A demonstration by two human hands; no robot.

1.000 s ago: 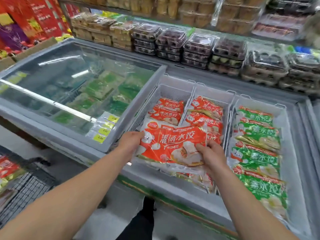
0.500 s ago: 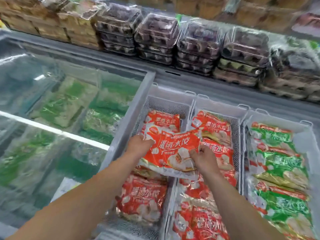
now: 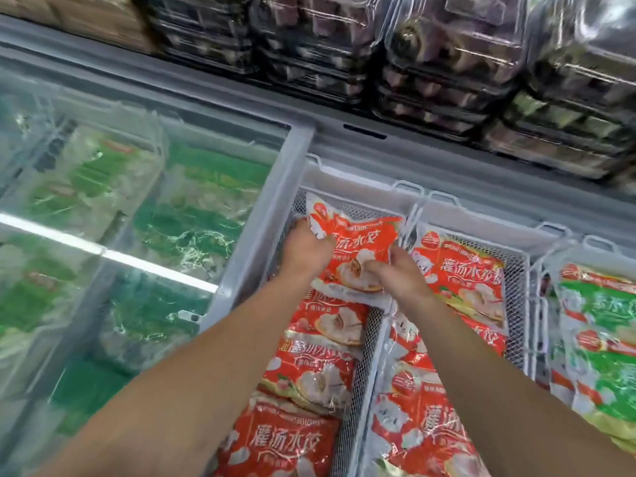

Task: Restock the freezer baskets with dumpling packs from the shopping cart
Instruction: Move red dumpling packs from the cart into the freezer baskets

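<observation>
Green packs [image 3: 192, 215] blur under the freezer's sliding glass at 9 o'clock. Left hand [image 3: 306, 253] and right hand [image 3: 395, 277], fingers curled, grip one red dumpling pack [image 3: 358, 246] in the left basket [image 3: 347, 182], above three more; lower packs are cut off.

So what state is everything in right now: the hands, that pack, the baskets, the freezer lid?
Left hand: gripping the pack's left edge.
Right hand: gripping its lower right corner.
Held red plastic dumpling pack: at the far end of the left basket, over other red packs.
Left white mesh basket: nearly full.
Middle white mesh basket: holding red packs.
Clear sliding freezer lid: shut over green packs.
</observation>
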